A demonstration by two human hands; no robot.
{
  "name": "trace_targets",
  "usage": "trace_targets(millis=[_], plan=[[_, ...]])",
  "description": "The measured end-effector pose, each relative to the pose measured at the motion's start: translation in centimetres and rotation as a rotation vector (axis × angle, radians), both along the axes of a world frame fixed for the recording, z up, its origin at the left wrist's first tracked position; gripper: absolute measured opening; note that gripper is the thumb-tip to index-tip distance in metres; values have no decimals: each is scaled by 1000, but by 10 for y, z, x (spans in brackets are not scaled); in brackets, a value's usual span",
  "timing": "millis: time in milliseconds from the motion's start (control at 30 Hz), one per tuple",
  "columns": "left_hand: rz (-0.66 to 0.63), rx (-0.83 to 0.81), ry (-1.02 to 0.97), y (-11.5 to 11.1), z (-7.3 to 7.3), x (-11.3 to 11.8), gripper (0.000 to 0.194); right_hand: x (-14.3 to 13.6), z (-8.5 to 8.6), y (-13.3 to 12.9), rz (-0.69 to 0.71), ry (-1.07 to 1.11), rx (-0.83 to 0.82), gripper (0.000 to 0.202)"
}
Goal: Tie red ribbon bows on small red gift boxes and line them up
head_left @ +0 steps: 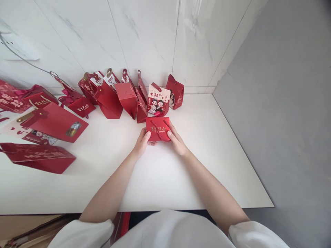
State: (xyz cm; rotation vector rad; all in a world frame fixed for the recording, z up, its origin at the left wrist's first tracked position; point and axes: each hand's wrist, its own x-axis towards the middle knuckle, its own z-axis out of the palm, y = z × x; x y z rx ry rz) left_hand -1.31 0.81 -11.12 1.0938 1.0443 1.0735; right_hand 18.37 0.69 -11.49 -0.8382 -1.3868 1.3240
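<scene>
A small red gift box [158, 124] with gold lettering and twisted red cord handles is held between both hands near the middle of the table. My left hand [142, 140] grips its left side, thumb on the front face and fingers underneath. On the right side, my right hand [177, 138] is closed round the edge with its thumb on the front. Just behind stands a cream-and-red gift box [158, 100] printed with a cartoon couple. Another red gift box [176, 92] with a picture on its side stands at the back right.
Several red gift boxes stand along the tiled wall [147, 38], among them a plain red one [110, 100]. More lie at the left, including a box with a small window [55, 120] and a long tilted one [42, 156]. A grey wall [284, 103] bounds the white table [219, 165].
</scene>
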Motion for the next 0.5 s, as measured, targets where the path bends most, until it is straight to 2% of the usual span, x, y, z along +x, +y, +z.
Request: trace_targets(millis=[200,267,367,500], plan=[[-37,-113,-311,-1,2,2,66,-3,-10,3,-55,137,-104,70],[-11,-145,-322,-2,1,3,59,-4,-10,4,-91,146,-79,66],[24,-124,-293,-2,-1,5,47,-5,-8,4,-74,166,-56,60],[16,-102,-297,-5,2,9,54,-3,-7,4,-74,140,-40,58]])
